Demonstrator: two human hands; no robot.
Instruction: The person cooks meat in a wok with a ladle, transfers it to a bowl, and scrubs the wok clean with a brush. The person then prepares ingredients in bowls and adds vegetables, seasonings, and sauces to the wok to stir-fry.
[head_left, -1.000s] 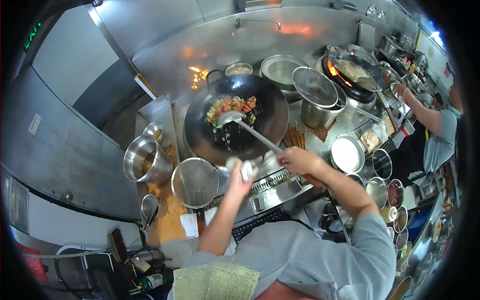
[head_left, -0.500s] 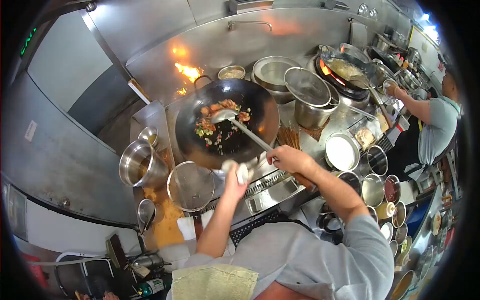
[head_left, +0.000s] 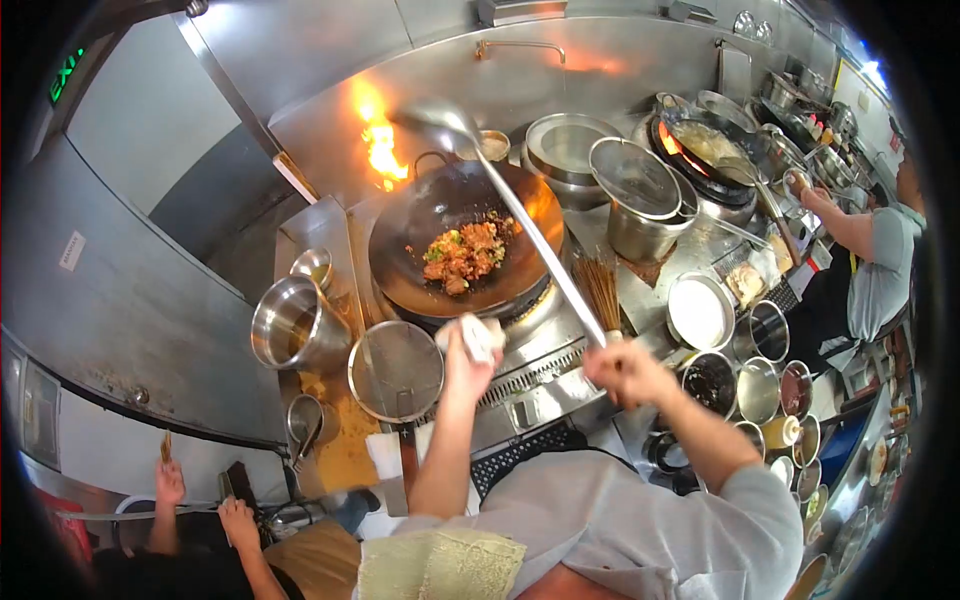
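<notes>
Food [head_left: 462, 258] is lying heaped inside the wok [head_left: 402, 232], gathered around the middle, browned pieces and flecks of green mingling, so the tossing is looking well along! Flames [head_left: 378, 140] are leaping beyond the wok's far-left rim. The left hand [head_left: 466, 372] is keeping its grip closed on a white cloth [head_left: 481, 341] at the wok's near side; what the cloth is covering, one cannot tell. And the right hand [head_left: 625, 372], to the wok's near right, is clamping its grip around the handle of a long ladle [head_left: 525, 220], whose bowl is hanging above the wok's far rim, clear of the heap. None of the heap is visibly leaving the wok yet, so emptying is remaining undone; a mesh strainer [head_left: 397, 370] is resting to the wok's near left, out of play.
</notes>
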